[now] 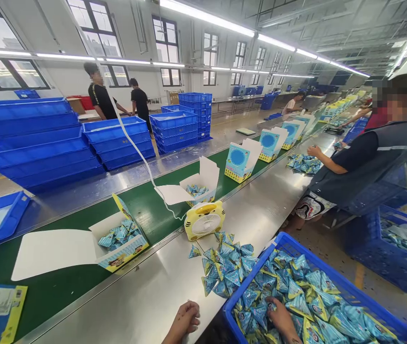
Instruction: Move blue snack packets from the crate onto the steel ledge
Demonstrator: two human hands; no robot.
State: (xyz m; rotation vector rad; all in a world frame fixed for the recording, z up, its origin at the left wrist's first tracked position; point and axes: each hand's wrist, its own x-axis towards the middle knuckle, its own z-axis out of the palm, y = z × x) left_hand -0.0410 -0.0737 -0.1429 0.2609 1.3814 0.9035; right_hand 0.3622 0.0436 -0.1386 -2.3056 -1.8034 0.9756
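1. Hands: your right hand (pixel 281 319) is sunk among the blue triangular packets (pixel 296 301) in the blue crate (pixel 350 291) at the lower right. Its fingers curl round some packets, though the grip itself is buried and cannot be told for certain.
2. Your left hand (pixel 185 319) rests loosely curled on the steel desk (pixel 146 296), holding nothing, near a loose pile of packets (pixel 225 267).
3. Open carton (pixel 123 241) on the green belt (pixel 63 286), partly filled with packets, flap laid flat; a second open carton (pixel 198 188) lies further along.
4. Yellow fan (pixel 204 220) stands at the belt's edge, just beside the pile.
5. Risk: packets slide easily; a full grab could shed some over the crate rim or desk edge.
6. Hidden: both wrists are cut off by the frame; packet print is too small to read.
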